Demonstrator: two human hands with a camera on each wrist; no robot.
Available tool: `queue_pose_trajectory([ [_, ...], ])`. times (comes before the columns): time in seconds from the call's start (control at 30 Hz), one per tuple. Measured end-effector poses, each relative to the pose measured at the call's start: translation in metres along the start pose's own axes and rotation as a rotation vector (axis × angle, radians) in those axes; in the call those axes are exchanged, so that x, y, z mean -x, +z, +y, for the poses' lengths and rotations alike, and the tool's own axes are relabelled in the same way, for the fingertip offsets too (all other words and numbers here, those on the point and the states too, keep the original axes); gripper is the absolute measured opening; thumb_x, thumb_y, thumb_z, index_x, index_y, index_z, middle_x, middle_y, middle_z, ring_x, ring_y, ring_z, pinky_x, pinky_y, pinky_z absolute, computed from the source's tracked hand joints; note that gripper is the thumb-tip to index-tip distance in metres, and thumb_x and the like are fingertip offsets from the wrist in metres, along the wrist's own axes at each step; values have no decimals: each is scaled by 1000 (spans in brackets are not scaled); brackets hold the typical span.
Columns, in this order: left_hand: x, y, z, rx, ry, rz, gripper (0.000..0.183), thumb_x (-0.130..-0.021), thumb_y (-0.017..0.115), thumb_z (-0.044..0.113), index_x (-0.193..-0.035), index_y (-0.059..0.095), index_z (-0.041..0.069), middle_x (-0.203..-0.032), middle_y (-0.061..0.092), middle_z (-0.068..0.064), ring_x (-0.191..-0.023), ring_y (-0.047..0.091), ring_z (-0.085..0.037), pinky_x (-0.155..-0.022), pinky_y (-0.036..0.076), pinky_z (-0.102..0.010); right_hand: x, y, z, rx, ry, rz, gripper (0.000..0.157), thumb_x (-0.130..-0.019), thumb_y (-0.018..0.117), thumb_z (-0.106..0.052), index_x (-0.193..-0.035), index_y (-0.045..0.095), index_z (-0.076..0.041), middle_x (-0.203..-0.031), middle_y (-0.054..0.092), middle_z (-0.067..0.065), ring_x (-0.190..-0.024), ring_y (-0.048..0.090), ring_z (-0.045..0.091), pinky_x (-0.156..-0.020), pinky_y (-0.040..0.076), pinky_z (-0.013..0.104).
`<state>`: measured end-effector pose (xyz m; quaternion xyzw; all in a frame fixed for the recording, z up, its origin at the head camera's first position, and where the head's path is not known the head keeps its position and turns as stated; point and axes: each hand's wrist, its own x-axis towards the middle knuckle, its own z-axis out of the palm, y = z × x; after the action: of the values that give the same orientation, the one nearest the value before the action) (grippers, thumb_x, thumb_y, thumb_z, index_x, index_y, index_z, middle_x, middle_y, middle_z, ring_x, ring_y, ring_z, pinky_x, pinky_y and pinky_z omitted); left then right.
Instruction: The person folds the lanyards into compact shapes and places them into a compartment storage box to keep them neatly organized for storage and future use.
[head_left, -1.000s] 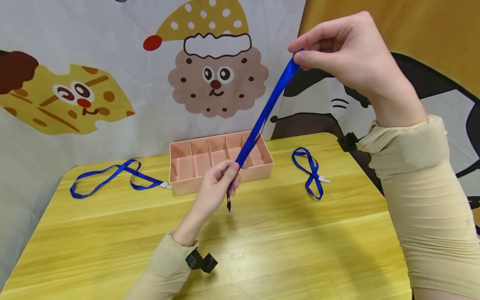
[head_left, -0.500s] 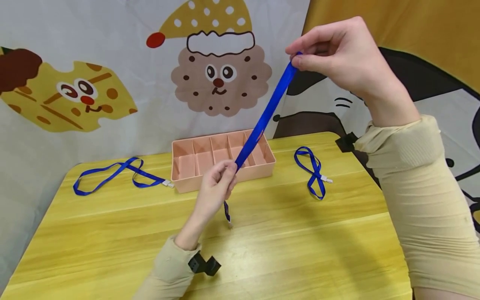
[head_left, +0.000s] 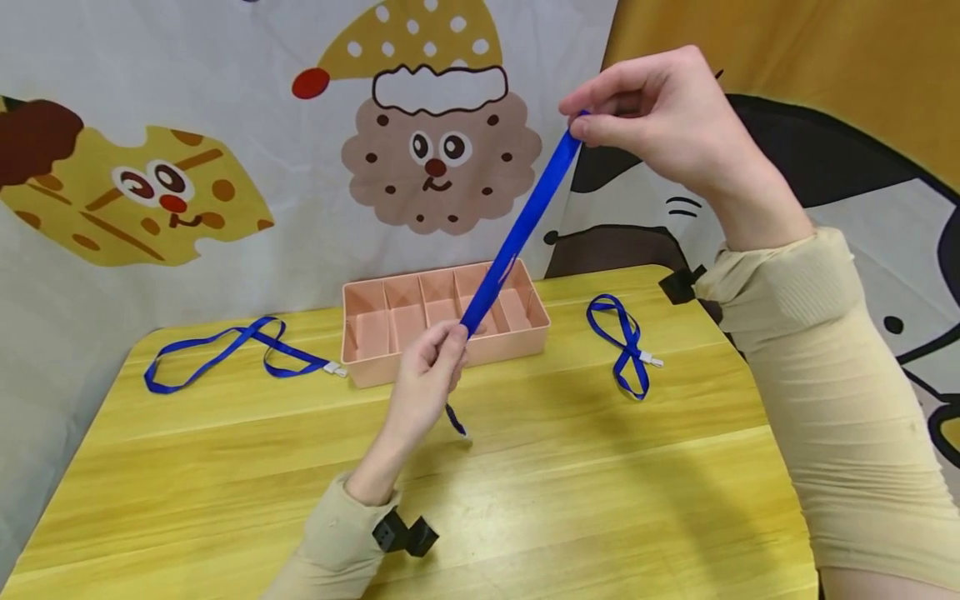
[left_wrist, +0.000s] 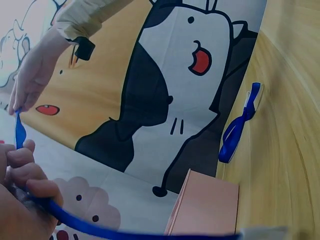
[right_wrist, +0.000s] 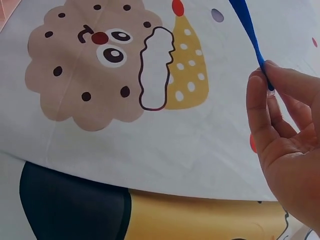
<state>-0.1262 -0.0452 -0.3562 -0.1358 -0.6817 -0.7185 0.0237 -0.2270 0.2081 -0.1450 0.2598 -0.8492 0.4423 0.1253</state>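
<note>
A blue lanyard (head_left: 521, 229) stretches slantwise between both hands, above the table and overlapping the box in the head view. My right hand (head_left: 660, 117) pinches its upper end between thumb and fingers, as the right wrist view also shows with the lanyard's tip (right_wrist: 270, 82). Lower down, my left hand (head_left: 431, 375) grips the band in curled fingers. Below that hand a short end with a pale clip hangs out; in the left wrist view the white clip (left_wrist: 264, 233) shows blurred at the bottom edge.
Behind the hands stands a pink box (head_left: 446, 358) with several compartments. A second blue lanyard (head_left: 202, 358) lies left of it, its white clip near the box corner. Another looped blue lanyard (head_left: 622, 342) lies on the right of the wooden table (head_left: 562, 508). A printed cloth (head_left: 300, 192) hangs behind.
My right hand has come down a little and to the left, still pinching the lanyard's end. More of the lanyard's lower end now hangs below my left hand.
</note>
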Motion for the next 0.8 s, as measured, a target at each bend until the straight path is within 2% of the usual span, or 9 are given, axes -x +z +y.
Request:
queue_pose_trajectory([
  [0.1, 0, 0, 0, -11, 18, 39, 29, -111, 50, 10, -115, 68, -13, -61, 41, 12, -50, 32, -1, -46, 24, -19, 0, 0, 0, -43, 1, 5, 15, -94, 76, -3, -108, 81, -5, -92, 79, -9, -86, 75, 7, -84, 58, 10],
  [0.2, 0, -1, -3, 0, 28, 67, 26, -109, 53, 7, -114, 69, -13, -62, 44, 13, -51, 34, -2, -47, 26, -18, 1, 0, -1, -83, -22, 17, 15, -93, 75, 0, -107, 81, -2, -92, 80, -7, -84, 77, 8, -84, 59, 11],
  [0.33, 3, -3, -6, 8, 2, 60, 24, -108, 55, 5, -115, 69, -13, -71, 62, 17, -59, 55, 0, -49, 39, -15, 3, 3, -6, -94, -43, 17, 13, -94, 75, -1, -105, 82, -3, -91, 81, -7, -83, 77, 8, -82, 60, 13],
  [0.43, 5, -5, -7, 11, -11, 52, 23, -108, 56, 5, -114, 68, -13, -77, 70, 18, -61, 60, -1, -49, 41, -15, 3, 4, -12, -85, -56, 8, 12, -93, 76, -1, -103, 82, -4, -91, 81, -7, -82, 76, 8, -81, 60, 14],
  [0.47, 6, -5, -7, 16, -12, 53, 23, -107, 56, 4, -114, 68, -14, -76, 69, 18, -59, 59, -1, -49, 42, -16, 3, 5, -14, -79, -64, 4, 11, -93, 76, -1, -102, 82, -3, -91, 81, -7, -82, 76, 8, -81, 60, 13],
  [0.57, 6, -6, -8, 47, -10, 72, 21, -107, 55, 3, -113, 67, -13, -70, 63, 15, -48, 46, -2, -44, 32, -16, 3, 5, -17, -88, -98, 5, 11, -92, 76, 3, -101, 81, 1, -91, 81, -7, -82, 77, 7, -82, 60, 13],
  [0.67, 6, -8, -8, 64, -18, 87, 21, -107, 55, 3, -114, 67, -11, -67, 60, 14, -44, 37, -1, -42, 28, -16, 4, 6, -16, -136, -130, 13, 11, -90, 75, 7, -100, 80, 6, -90, 81, -5, -81, 77, 8, -81, 61, 13],
  [0.8, 9, -11, -7, 73, -27, 59, 20, -107, 55, 2, -116, 66, -12, -67, 61, 14, -44, 39, -2, -43, 28, -15, 4, 10, -10, -130, -155, 30, 12, -91, 74, 8, -101, 80, 6, -89, 81, -6, -81, 77, 7, -81, 61, 13],
])
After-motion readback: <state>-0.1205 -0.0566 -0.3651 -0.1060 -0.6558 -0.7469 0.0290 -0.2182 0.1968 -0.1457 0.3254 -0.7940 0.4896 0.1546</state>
